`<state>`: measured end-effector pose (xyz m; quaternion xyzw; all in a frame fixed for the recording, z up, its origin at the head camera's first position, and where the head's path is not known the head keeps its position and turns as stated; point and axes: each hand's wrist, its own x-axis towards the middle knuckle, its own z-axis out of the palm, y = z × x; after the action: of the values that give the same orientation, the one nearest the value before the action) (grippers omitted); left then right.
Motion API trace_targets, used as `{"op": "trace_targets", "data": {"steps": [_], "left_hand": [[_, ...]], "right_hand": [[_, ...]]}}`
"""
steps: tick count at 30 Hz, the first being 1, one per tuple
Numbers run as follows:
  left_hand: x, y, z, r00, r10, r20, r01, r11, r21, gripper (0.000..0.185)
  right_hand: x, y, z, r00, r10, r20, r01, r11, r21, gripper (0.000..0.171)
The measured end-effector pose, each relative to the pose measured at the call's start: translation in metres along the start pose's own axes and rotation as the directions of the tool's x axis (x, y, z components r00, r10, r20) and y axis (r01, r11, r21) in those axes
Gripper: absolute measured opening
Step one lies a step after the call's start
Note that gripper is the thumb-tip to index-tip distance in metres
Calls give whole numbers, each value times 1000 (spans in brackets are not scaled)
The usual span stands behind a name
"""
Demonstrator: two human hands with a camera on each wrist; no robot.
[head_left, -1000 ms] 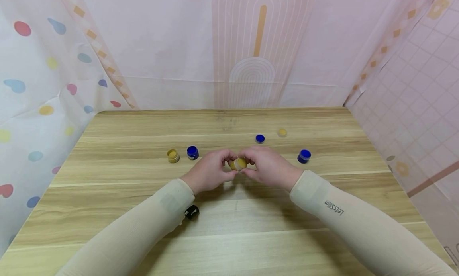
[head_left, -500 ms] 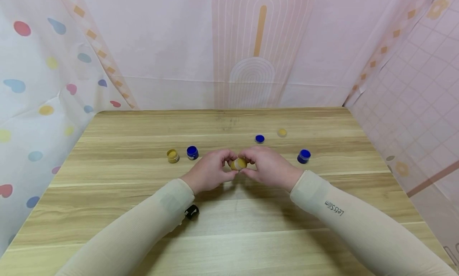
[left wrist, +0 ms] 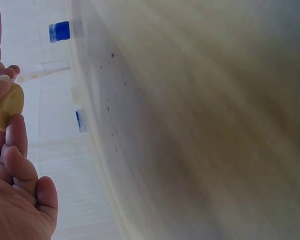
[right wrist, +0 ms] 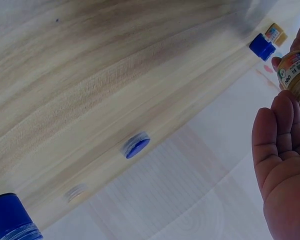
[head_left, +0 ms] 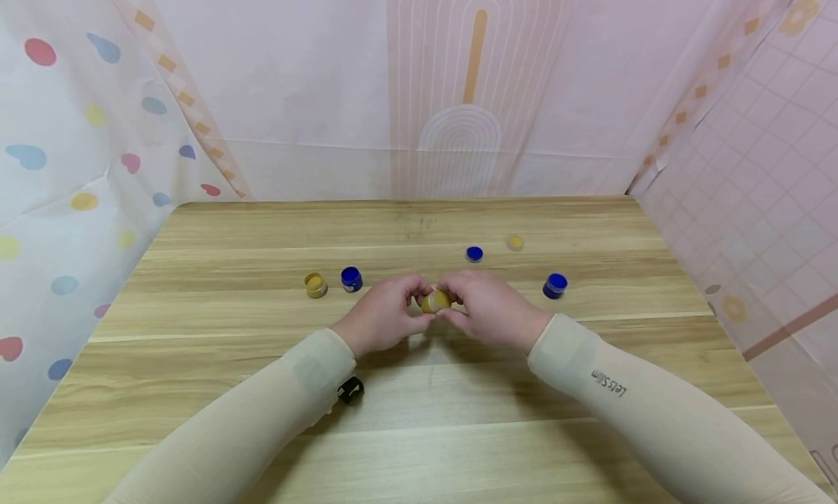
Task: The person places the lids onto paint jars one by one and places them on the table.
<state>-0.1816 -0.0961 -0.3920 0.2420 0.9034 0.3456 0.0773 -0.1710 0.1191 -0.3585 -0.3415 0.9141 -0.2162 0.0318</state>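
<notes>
A small yellow paint jar point(head_left: 435, 302) is held tilted above the middle of the table, between both hands. My left hand point(head_left: 380, 311) grips its left end with thumb and fingers. From the other side my right hand point(head_left: 492, 305) pinches the end with the clear lid. The right wrist view catches the printed label of the jar point(right wrist: 293, 70) and its clear threaded neck. In the left wrist view the round yellow base point(left wrist: 11, 104) shows between thumb and finger. Fingers cover part of the jar.
An open yellow jar point(head_left: 316, 285) and a blue jar point(head_left: 351, 278) stand left of the hands. Another blue jar point(head_left: 555, 286) is at the right. A blue lid point(head_left: 474, 254) and a yellowish lid point(head_left: 515, 242) lie behind. A black object point(head_left: 350, 390) is by the left forearm.
My right hand has turned slightly at the jar's lid end, its wrist dipping a little. The left hand and the other jars stay in place.
</notes>
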Motion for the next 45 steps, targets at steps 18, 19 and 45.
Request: {"op": "trace_targets", "data": {"steps": [18, 19, 45], "left_hand": [[0, 2, 0, 1000, -9, -17, 9, 1000, -8, 25], [0, 2, 0, 1000, -8, -19, 8, 1000, 0, 26], [-13, -34, -45, 996, 12, -87, 22, 926, 378, 70]], "right_hand": [[0, -2, 2, 998, 59, -31, -57, 995, 77, 19], [0, -2, 2, 997, 65, -28, -62, 995, 80, 18], [-9, 83, -35, 929, 370, -13, -368, 921, -125, 25]]}}
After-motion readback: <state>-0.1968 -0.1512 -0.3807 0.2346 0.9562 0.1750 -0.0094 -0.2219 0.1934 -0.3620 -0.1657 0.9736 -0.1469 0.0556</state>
